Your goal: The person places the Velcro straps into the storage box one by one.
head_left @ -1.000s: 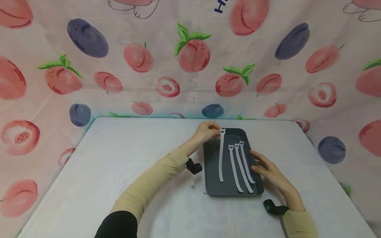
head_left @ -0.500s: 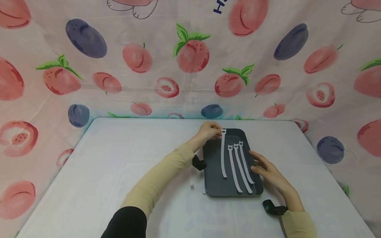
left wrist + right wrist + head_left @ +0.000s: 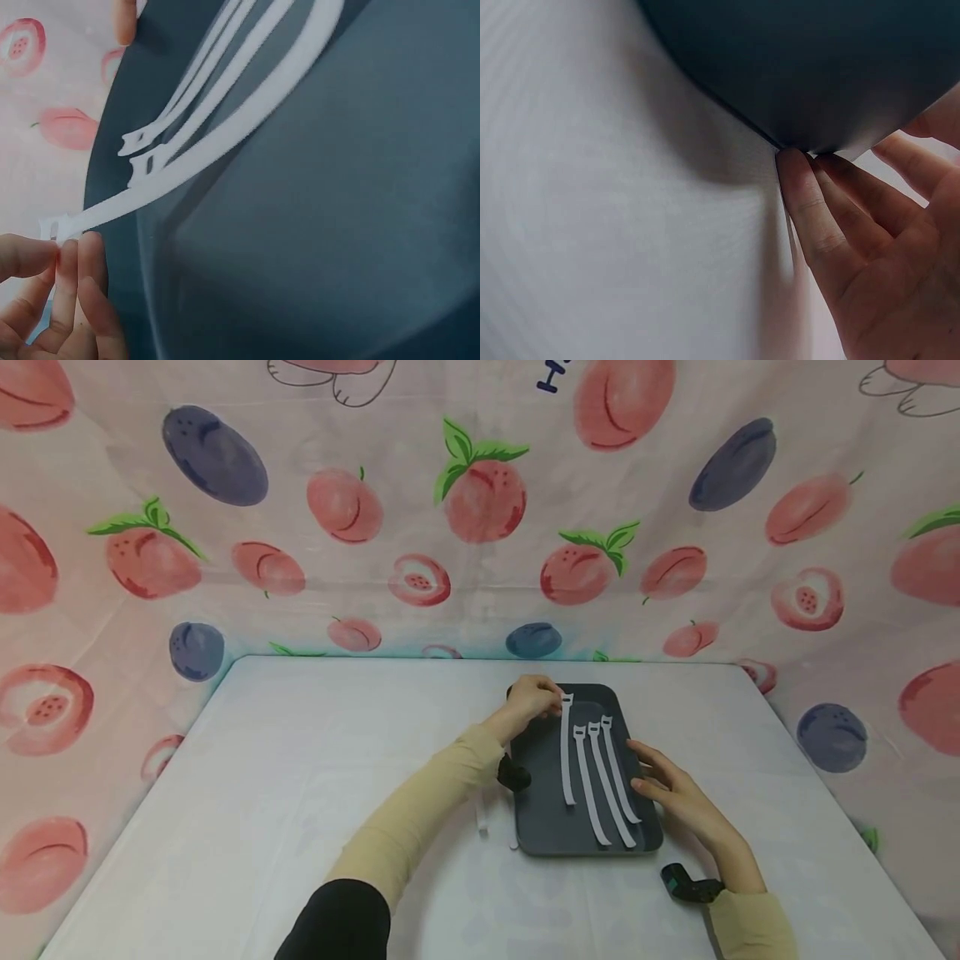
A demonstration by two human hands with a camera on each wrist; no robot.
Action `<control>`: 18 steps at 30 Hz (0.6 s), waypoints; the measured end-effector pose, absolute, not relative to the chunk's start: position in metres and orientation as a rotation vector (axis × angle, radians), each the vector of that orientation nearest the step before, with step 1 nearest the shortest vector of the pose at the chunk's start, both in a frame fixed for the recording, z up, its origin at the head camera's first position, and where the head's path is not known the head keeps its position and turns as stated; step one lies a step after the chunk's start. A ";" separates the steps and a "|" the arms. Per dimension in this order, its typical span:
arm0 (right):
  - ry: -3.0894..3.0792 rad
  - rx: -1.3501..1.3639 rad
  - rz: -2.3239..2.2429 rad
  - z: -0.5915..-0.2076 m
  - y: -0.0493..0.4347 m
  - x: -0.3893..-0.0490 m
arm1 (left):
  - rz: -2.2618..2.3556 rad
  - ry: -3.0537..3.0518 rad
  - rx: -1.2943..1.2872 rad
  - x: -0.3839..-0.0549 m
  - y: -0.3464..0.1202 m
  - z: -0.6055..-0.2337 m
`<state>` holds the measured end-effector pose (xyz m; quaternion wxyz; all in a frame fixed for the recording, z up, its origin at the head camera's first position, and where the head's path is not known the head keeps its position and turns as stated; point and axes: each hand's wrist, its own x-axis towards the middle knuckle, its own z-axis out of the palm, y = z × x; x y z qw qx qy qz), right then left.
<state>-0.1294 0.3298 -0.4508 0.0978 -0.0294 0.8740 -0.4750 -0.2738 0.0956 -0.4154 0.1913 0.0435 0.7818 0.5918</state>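
My left hand (image 3: 534, 698) pinches the slotted head of a white hook-and-loop cable tie (image 3: 567, 756) between thumb and fingertips at the far left of a dark grey tray (image 3: 543, 818). In the left wrist view, that tie (image 3: 225, 150) curves down over the tray, its head at the rim. Three similar ties (image 3: 593, 789) lie side by side in the tray, heads toward the far end. On the tray's right side rests my right hand (image 3: 682, 797); the right wrist view shows its fingers (image 3: 810, 210) extended against the tray's lower edge.
A white strip (image 3: 482, 818) lies on the white table (image 3: 300, 760) left of the tray, partly hidden by the left arm. Another pale end (image 3: 513, 842) shows at the tray's left edge. Behind the table hangs a fruit-printed cloth (image 3: 480, 585).
The left hand has come slightly nearer and to the right, bringing the pinched tie closer to the others. The right hand and tray have stayed nearly still.
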 end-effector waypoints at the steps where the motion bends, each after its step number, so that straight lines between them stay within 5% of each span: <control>1: 2.587 -0.091 -1.409 -0.451 0.330 -0.129 | 1.660 2.202 0.122 -0.273 0.096 -0.417; 18: 2.605 -0.101 -1.403 -0.453 0.329 -0.130 | 1.596 2.323 0.062 -0.273 0.105 -0.435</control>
